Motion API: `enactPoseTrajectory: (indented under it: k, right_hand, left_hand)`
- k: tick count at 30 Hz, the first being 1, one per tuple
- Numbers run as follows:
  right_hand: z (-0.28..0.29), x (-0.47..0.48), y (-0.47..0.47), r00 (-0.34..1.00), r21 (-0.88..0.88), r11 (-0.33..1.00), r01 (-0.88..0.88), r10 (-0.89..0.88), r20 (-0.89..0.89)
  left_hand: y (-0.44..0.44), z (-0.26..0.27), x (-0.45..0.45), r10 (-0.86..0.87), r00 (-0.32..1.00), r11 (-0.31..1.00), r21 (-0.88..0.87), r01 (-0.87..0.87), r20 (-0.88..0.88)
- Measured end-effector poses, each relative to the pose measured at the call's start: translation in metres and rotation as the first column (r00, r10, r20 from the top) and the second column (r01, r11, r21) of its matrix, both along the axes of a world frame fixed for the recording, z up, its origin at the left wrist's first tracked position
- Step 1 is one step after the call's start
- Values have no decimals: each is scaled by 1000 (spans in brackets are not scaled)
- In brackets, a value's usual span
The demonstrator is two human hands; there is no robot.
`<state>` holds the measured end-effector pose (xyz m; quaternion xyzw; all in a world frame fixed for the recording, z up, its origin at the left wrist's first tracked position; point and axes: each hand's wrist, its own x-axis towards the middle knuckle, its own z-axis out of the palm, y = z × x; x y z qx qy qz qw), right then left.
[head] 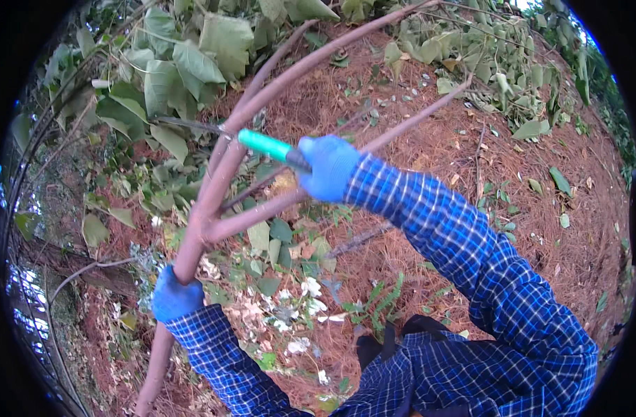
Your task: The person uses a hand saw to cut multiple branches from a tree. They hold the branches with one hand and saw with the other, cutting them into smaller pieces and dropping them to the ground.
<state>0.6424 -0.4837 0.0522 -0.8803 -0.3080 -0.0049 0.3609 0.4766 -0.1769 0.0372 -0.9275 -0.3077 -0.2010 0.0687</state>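
A forked tree branch (195,229) with reddish-brown bark runs from the lower left to the top. My left hand (177,294), in a blue glove, is wrapped around it below the fork. In my right hand (328,168), also gloved in blue, is the dark end of a green-handled tool (265,144). The tool's thin dark metal part (187,124) extends left across the upper limb; whether it is a saw or a knife I cannot tell. A side limb (260,212) passes behind or below my right hand.
Large green leaves (224,44) hang at the upper left, with wilted foliage (505,88) at the upper right. Pine needles (531,271) cover the ground. Pale leaf scraps (310,289) and a fern (383,299) lie before my feet; a thin bent stem (83,268) stands left.
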Motion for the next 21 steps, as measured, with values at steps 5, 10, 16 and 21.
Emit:
enactPoseTrajectory:
  k: [5, 10, 16, 21]
  right_hand:
    - [-46, -41, -25, 993, 253, 966, 59, -84, 88]
    - [-32, 10, 6, 657, 651, 747, 135, 424, -623]
    - [-21, 40, 2, 990, 382, 923, -52, -3, 142]
    - [-52, -50, -73, 798, 590, 778, 214, 209, -565]
  left_hand:
    - [0, -4, -13, -136, 982, 989, -39, 143, 133]
    - [37, -14, 20, 35, 999, 999, -26, -35, -11]
    - [68, -20, 49, 79, 989, 990, -107, -93, -127]
    - [74, -14, 56, 129, 970, 984, -95, -151, -204]
